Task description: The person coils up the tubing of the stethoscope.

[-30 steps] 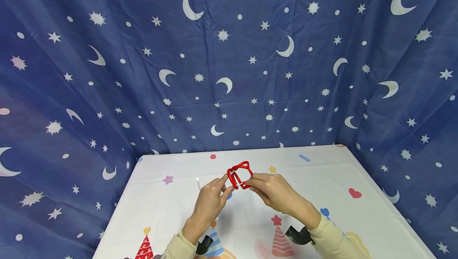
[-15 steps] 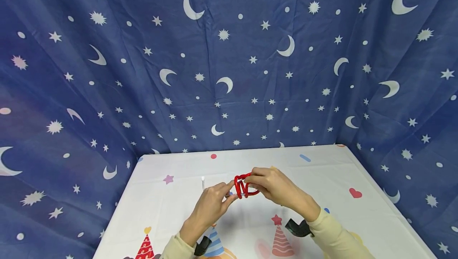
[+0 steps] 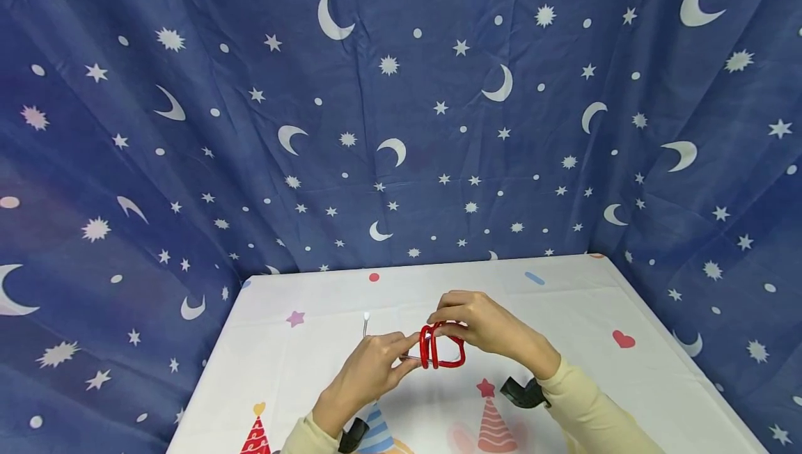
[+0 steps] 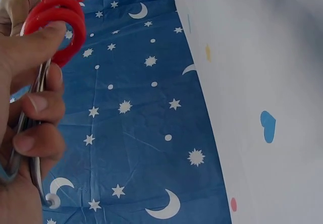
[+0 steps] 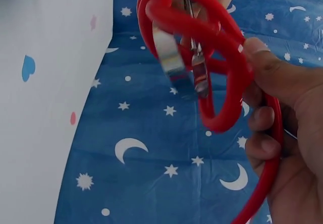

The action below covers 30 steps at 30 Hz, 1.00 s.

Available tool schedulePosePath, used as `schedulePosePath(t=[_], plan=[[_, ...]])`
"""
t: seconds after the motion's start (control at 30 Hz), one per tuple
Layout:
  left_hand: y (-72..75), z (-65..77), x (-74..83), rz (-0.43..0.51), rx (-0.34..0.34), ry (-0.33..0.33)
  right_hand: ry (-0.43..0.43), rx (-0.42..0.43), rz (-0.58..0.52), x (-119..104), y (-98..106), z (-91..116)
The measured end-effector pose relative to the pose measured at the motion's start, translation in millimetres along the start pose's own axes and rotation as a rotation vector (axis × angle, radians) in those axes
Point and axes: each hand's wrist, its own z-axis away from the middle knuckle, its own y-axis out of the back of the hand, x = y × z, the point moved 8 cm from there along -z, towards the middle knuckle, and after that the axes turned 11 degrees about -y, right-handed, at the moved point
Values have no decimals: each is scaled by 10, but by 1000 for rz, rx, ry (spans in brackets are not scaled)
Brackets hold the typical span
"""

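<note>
Both hands are raised over the table around a glossy red cord [image 5: 234, 95] coiled in several loops. My left hand [image 3: 370, 370] grips a thin, bent metal piece [image 4: 35, 171] with a white rounded tip [image 4: 52, 200]; its thumb lies against the red coil. In the right wrist view, a shiny metal end [image 5: 169, 52] passes through the loops. My right hand [image 3: 485, 325] pinches the cord at the right side of the coil. One length of cord runs down past the right fingers [image 5: 265, 146].
A white tablecloth [image 3: 301, 384] printed with hearts, stars and party hats covers the table. Behind and beside it hangs a blue curtain [image 3: 376, 147] with moons and stars. Black wrist mounts [image 3: 523, 393] sit at both sleeves.
Hands and coil have come slightly nearer and to the right. My right hand has shifted from the side of the loops to their top, and the loops have turned and sit closer together.
</note>
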Motion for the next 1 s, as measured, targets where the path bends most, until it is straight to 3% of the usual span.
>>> schedulePosePath(t=[0.27, 0.67, 0.83, 1.0], plan=[[18, 11, 79, 72, 27, -101, 6, -27, -88, 66, -12, 3], [65, 0, 48, 143, 123, -115, -125, -24, -257, 353, -102, 9], [84, 25, -18, 190, 173, -70, -211, 3, -298, 490, -161, 37], [151, 43, -73, 199, 229, -15, -356, 37, -293, 632, -224, 115]])
